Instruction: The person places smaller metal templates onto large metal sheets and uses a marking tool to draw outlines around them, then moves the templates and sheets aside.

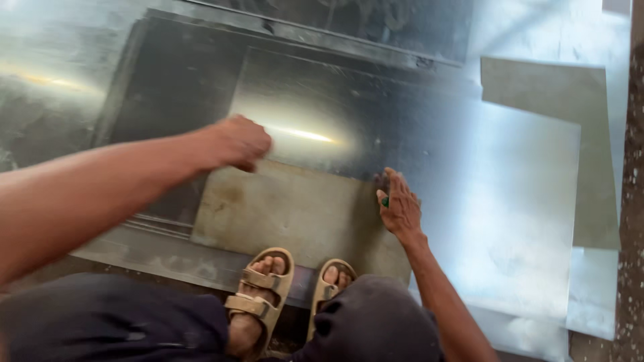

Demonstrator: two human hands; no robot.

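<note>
I crouch over metal sheets on the floor. My left hand [235, 142] is closed in a fist and rests on the far left corner of a smaller, duller metal sheet [288, 214] that lies on top of a larger shiny sheet [322, 100]. My right hand [400, 204] rests at the right edge of the smaller sheet, gripping a small green marker [385, 200] with its tip at that edge. Nothing shows inside the left fist.
More bright metal sheets [523, 201] overlap to the right, one with a corner cut out [543, 87]. My feet in tan sandals [258, 295] stand on the near edge of the sheets. A speckled floor strip [630, 201] runs along the right.
</note>
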